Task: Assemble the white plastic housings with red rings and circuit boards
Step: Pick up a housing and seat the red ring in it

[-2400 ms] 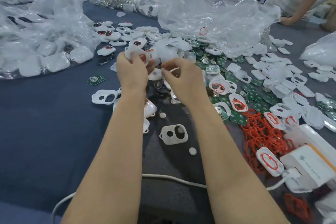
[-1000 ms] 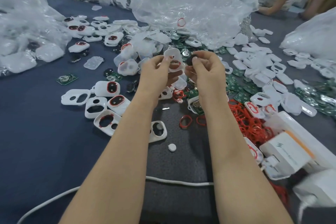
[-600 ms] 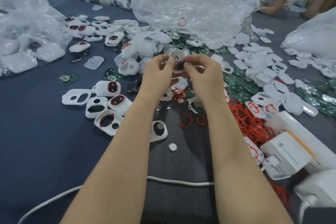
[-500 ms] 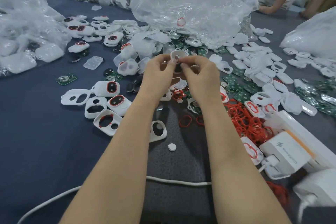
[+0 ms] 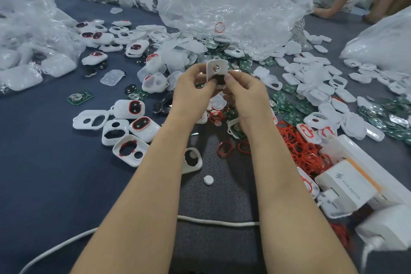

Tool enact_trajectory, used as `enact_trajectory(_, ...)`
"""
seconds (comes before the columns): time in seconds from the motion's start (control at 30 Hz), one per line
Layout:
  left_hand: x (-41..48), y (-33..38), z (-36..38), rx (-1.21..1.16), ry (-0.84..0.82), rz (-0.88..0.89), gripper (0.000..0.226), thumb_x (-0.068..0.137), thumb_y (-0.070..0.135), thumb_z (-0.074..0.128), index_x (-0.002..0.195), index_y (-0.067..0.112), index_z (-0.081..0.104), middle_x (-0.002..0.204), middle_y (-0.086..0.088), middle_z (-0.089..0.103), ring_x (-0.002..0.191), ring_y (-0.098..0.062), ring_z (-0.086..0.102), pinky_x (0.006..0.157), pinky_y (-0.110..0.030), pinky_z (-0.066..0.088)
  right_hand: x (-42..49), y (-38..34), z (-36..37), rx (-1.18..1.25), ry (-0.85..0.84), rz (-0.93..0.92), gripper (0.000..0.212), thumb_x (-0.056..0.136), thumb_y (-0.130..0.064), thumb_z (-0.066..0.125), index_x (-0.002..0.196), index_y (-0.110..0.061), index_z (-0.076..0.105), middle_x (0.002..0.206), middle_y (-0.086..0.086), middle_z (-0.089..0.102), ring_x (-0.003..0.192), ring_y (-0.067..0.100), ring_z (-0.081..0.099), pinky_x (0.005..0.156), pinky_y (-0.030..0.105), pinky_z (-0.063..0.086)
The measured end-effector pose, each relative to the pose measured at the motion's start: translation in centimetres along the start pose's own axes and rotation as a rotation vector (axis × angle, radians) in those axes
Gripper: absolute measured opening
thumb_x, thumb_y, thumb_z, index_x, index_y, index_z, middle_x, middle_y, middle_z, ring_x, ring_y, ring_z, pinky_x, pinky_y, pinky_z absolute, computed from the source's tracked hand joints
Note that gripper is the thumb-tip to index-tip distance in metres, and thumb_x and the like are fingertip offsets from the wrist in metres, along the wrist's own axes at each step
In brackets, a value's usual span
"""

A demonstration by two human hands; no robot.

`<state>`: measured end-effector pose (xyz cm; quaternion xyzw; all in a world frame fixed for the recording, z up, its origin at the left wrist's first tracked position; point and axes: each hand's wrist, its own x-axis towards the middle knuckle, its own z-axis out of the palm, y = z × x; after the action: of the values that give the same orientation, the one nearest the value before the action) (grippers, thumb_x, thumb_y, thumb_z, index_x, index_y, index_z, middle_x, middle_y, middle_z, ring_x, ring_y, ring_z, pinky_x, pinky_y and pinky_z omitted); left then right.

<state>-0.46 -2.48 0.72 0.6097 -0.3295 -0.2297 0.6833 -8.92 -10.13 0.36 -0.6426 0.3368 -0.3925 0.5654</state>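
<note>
Left hand [image 5: 193, 93]: fingertips pinch the lower left edge of the white housing [image 5: 216, 68] | housing: upright, raised between both hands; judged light, stiff, thin-walled, smooth, so best held by the rim | right hand [image 5: 246, 93]: pinches the lower right edge at the dark insert [image 5: 220, 80] | red rings [image 5: 298, 149]: loose pile, soft.

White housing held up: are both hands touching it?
Touching. In the head view the left hand and right hand both pinch the white housing at its lower end.
</note>
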Motion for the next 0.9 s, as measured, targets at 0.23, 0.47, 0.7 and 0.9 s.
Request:
enact_trajectory(0.23, -0.3, 0.2, -0.1, 0.027, -0.036, -0.036, 0.022, 0.092, 0.003, 0.058, 0.111, 0.013, 0.064, 0.095, -0.007, 0.068, 0.085, -0.012, 0.069, 0.084, -0.025, 0.056, 0.0, -0.1, 0.0, -0.057, 0.007, -0.031, 0.011, 0.095, -0.011, 0.056, 0.093, -0.018, 0.065, 0.076, -0.005, 0.066, 0.059, -0.005, 0.062, 0.056, 0.011, 0.047)
enact_trajectory(0.47, -0.2, 0.0, 0.3, 0.118, -0.009, -0.008, 0.027, 0.091, 0.001, 0.056, 0.113, 0.012, 0.066, 0.094, -0.005, 0.070, 0.087, -0.014, 0.069, 0.087, -0.029, 0.056, -0.3, -0.4, 0.5, -0.225, 0.027, -0.078, 0.005, 0.093, -0.014, 0.058, 0.097, -0.013, 0.061, 0.092, 0.006, 0.067, 0.087, 0.020, 0.065, 0.074, 0.030, 0.053)
enact_trajectory(0.7, 0.1, -0.3, 0.2, 0.336, 0.067, 0.073, 0.023, 0.091, 0.003, 0.055, 0.106, 0.012, 0.069, 0.095, -0.002, 0.072, 0.090, -0.014, 0.067, 0.087, -0.026, 0.052, -0.8, -0.3, 1.6, -0.452, 0.106, -0.191, 0.014, 0.091, -0.015, 0.059, 0.102, -0.006, 0.056, 0.094, 0.003, 0.061, 0.091, 0.023, 0.059, 0.080, 0.030, 0.044)
enact_trajectory(0.9, -0.1, -0.2, 0.5, 0.617, 0.072, 0.204, 0.031, 0.092, 0.004, 0.048, 0.115, 0.015, 0.067, 0.107, -0.009, 0.063, 0.094, -0.022, 0.058, 0.088, -0.032, 0.046, -1.2, -0.5, 1.1, -0.562, 0.071, -0.419, 0.036, 0.087, -0.005, 0.058, 0.122, -0.015, 0.058, 0.111, 0.008, 0.060, 0.091, 0.023, 0.057, 0.079, 0.030, 0.044)
